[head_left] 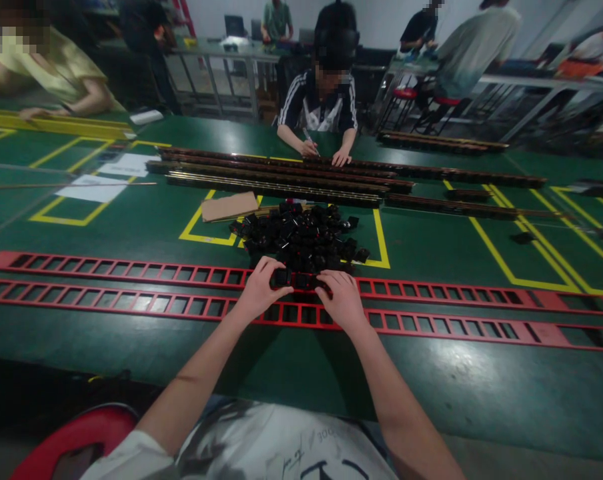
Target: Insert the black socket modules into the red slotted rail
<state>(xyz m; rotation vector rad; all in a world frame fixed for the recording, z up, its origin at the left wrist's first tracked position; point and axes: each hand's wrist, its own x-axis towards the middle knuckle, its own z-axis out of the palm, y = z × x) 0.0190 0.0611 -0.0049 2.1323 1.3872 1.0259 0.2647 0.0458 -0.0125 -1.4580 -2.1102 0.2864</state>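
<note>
Two long red ladder-shaped frames (171, 305) with rows of square openings lie side by side across the table before me. My left hand (262, 288) has thumb and fingers around a small black square piece (282, 277) at the upper frame. Just right of it, a second black square piece (302, 280) sits in line with the frame's openings. My right hand (342, 297) is curled, fingertips pinched on a dark piece at the right end of this row, partly hidden by the fingers. Beyond both hands lies a heap of loose black pieces (301, 233).
Long dark strips (281, 183) lie across the table behind the heap, beside a cardboard piece (230, 207) and white papers (94, 188). Yellow tape (381, 240) marks the green table (156, 353). A person opposite (319, 107) holds a pen. A red stool (96, 433) stands lower left.
</note>
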